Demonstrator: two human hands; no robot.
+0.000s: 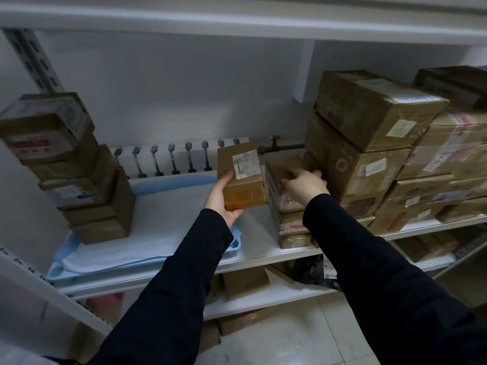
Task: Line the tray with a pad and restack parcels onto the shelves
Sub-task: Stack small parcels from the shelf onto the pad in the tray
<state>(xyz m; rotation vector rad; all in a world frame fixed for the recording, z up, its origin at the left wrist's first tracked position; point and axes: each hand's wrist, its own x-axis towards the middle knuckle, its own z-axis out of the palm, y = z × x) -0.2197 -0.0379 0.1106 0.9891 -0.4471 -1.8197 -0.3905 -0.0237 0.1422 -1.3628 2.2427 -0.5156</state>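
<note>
A light blue tray lies on the middle shelf, lined with a white pad. A stack of several brown parcels stands on the pad at the left. My left hand grips a small brown parcel with a white label, held above the tray's right end. My right hand rests with curled fingers on the top parcel of a short stack just right of the tray; whether it grips that parcel I cannot tell.
Large cardboard boxes are piled high on the shelf's right side. A radiator runs behind the shelf. Lower shelves hold more parcels and a black bag. A slotted upright rises at the left.
</note>
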